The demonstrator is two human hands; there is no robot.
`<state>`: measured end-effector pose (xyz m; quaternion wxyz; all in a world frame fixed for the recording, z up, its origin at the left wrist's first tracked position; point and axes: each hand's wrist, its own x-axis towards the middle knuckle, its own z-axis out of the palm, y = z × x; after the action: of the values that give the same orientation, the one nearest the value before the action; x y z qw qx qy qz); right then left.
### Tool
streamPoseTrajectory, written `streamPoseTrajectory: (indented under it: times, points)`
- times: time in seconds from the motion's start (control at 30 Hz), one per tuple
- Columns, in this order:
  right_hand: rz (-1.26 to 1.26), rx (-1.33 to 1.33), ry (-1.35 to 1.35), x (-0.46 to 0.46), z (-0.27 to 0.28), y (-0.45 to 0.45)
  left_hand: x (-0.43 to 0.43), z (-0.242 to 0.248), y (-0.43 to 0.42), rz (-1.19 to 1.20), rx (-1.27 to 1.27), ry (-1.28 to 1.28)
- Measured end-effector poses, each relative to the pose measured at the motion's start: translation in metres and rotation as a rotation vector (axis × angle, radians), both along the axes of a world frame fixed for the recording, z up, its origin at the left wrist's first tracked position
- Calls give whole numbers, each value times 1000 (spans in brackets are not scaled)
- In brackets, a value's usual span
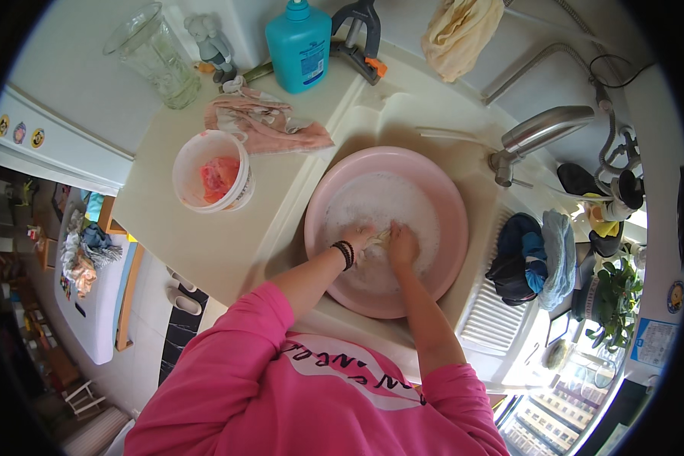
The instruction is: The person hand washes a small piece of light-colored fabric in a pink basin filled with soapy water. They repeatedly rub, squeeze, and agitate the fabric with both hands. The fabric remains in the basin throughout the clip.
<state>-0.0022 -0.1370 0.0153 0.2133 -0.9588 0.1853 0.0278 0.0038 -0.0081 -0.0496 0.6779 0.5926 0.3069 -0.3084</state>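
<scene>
A pink plastic basin point(453, 228) sits in the sink, holding foamy water point(387, 194). Both of my hands are in it, partly covered by suds. My left hand point(358, 236), with dark bead bracelets point(345, 255) at the wrist, grips one side of a pale wet cloth point(378, 240). My right hand point(402, 245) has hold of the other side, close by. Only a small twisted part of the cloth shows; the rest is hidden by the foam and my fingers.
A white tub point(242, 188) with reddish contents, a pink cloth point(273, 125), a blue pump bottle point(299, 51) and a glass vase point(165, 68) stand left on the counter. The faucet point(541, 134) reaches in from the right. Dark and blue garments point(516, 262) lie on the ribbed washboard point(493, 319).
</scene>
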Motion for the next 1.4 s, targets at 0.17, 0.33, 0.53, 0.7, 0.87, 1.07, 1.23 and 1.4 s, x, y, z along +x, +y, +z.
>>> streamPoseTrajectory:
  times: [0.17, 0.33, 0.53, 0.7, 0.87, 1.07, 1.23, 1.4]
  points:
    - [-112, 540, 17, -6, 6, 33, 3, 37, -2, -44, -2, 57]
    - [3, 366, -214, -9, 31, 51, -5, 61, -15, 379, -574, 236]
    - [74, 239, -197, -15, 46, 50, -7, 4, -9, -42, -617, 61]
    - [203, -217, -154, -5, -20, -27, -1, 77, -16, -230, -475, 177]
    - [-470, 327, -73, -3, 0, -55, 4, 82, -10, 26, -644, 111]
    - [-52, 212, -476, -4, 1, -26, 6, 46, 9, 48, -380, 27]
    - [-128, 1260, 42, -7, 8, -11, 12, 71, 6, 161, -716, -23]
    - [-201, 1569, 223, -7, -3, -17, 21, 68, 15, 268, -651, -100]
